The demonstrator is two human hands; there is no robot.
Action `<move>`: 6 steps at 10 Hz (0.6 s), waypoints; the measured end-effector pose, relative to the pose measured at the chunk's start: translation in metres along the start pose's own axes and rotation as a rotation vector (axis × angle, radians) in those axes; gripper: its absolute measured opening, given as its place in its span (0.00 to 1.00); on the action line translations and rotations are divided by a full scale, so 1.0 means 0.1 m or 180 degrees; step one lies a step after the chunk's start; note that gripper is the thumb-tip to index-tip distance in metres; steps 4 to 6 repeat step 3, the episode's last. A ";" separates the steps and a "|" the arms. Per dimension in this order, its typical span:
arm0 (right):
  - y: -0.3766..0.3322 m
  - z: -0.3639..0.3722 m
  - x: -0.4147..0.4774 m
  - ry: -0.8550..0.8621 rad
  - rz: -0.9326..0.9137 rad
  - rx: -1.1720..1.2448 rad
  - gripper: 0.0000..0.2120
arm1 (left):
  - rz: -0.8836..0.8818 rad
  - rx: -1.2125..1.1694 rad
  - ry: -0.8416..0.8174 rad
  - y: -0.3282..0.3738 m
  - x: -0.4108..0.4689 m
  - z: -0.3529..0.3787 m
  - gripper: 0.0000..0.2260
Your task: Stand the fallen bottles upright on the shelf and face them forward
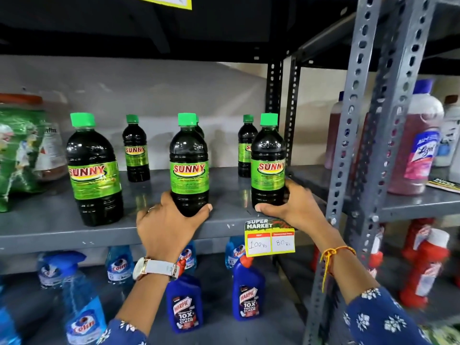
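Several dark Sunny bottles with green caps stand upright on the grey shelf (57, 225). My left hand (165, 221) grips the base of the middle front bottle (189, 160), its label facing me. My right hand (292, 207) holds the base of the right front bottle (268, 160), also label forward. A third front bottle (93, 170) stands free at the left. Two smaller-looking bottles stand at the back, one at the left (135, 150) and one at the right (246, 148); another is mostly hidden behind the middle bottle.
A green bag (17, 155) sits at the shelf's left end. A yellow price tag (270, 239) hangs on the shelf edge under my right hand. Grey slotted uprights (348, 145) stand to the right. Blue spray and Harpic bottles (184, 305) fill the shelf below.
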State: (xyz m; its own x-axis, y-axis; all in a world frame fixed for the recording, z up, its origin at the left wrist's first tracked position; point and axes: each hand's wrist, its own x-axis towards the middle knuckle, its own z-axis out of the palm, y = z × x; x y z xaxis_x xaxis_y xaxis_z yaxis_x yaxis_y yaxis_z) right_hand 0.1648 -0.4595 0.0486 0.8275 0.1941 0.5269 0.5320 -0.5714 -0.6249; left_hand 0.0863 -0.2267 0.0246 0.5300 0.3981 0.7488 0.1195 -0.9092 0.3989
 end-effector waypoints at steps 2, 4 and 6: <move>-0.03 -0.02 0.00 -0.0203 -0.0014 -0.0020 0.22 | -0.0042 0.0011 -0.0035 -0.02 0.00 -0.01 0.31; -0.09 -0.07 -0.03 -0.0140 0.0044 0.0170 0.23 | -0.0155 -0.0005 -0.0272 -0.01 -0.01 -0.04 0.37; -0.09 -0.07 -0.03 -0.0140 0.0044 0.0170 0.23 | -0.0155 -0.0005 -0.0272 -0.01 -0.01 -0.04 0.37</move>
